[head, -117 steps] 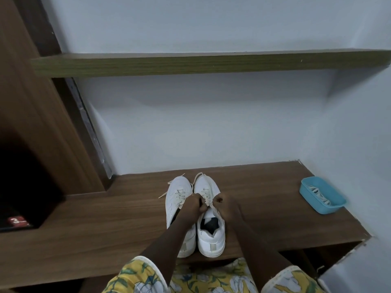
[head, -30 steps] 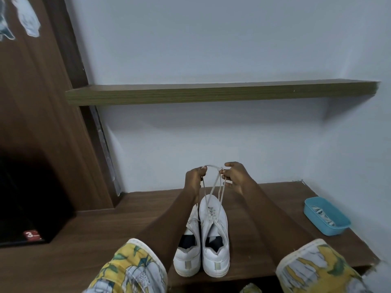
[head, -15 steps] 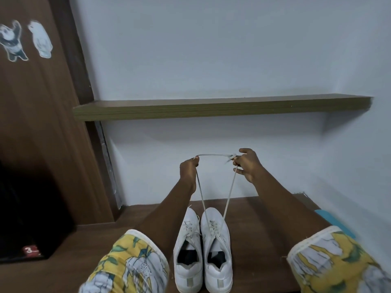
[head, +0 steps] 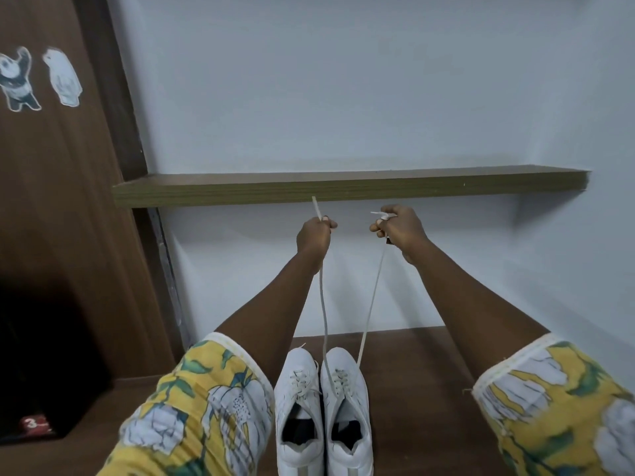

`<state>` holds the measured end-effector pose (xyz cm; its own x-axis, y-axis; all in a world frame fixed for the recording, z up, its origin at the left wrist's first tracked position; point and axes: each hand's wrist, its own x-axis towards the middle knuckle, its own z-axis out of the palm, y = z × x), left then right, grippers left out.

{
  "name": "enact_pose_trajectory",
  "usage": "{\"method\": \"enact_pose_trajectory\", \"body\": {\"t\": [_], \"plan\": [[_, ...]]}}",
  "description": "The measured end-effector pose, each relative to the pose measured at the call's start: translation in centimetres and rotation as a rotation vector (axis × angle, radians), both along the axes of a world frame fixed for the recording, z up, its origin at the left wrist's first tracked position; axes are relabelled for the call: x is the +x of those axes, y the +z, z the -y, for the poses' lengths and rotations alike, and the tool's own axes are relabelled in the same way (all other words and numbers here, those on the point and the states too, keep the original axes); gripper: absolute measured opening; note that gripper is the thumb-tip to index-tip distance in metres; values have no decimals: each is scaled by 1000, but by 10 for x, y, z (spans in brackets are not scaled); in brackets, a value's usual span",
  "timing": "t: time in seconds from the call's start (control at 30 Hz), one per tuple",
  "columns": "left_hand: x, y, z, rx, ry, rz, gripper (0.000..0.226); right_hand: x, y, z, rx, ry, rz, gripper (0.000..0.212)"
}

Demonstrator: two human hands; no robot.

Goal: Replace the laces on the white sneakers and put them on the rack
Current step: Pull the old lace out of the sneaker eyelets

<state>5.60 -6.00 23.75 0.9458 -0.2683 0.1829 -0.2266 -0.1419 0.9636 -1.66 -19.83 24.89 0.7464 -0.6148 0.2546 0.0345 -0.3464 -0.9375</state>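
Two white sneakers stand side by side on the wooden bench point(head: 419, 389), toes away from me: the left sneaker point(head: 298, 410) and the right sneaker point(head: 347, 407). A white lace point(head: 323, 310) runs up in two strands from the right sneaker's eyelets. My left hand point(head: 314, 235) grips one strand, its tip sticking out above the fist. My right hand point(head: 398, 228) pinches the other strand's end. Both hands are raised high, just below the wall shelf point(head: 343, 188). The left sneaker's lace lies slack on its tongue.
A dark wooden cabinet point(head: 62, 201) with two animal stickers point(head: 37, 79) stands at the left, with a dark opening below it. The pale wall is close behind the bench. My yellow floral sleeves fill the lower corners.
Both hands have risen higher and moved apart, drawing the two lace strands longer out of the right sneaker. The strand that bridged my hands is gone. The blue tub has left the view.
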Motion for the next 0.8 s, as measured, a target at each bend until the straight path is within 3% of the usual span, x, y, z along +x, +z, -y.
{"method": "enact_pose_trajectory", "body": {"t": [0.1,0.2,0.3,0.43,0.57,0.7,0.8], "plan": [[2,-21,2,273,-38,81,38,-2,-16,1,-137,-1,-78,25],[1,-43,1,420,-71,77,40,-1,-39,7,-270,-42,-211,24],[-3,-62,-4,532,-98,55,42,-1,-68,15,-386,-49,-425,17],[1,-92,-5,630,-164,26,36,0,-110,21,-601,110,-756,29],[1,-120,-8,519,-197,-48,28,0,-146,23,-609,63,-679,29],[-3,-152,-15,647,-262,-28,42,0,-175,10,-558,49,-656,20],[-6,-175,-19,917,-316,-9,44,-4,-199,-1,-607,88,-672,22]]}}
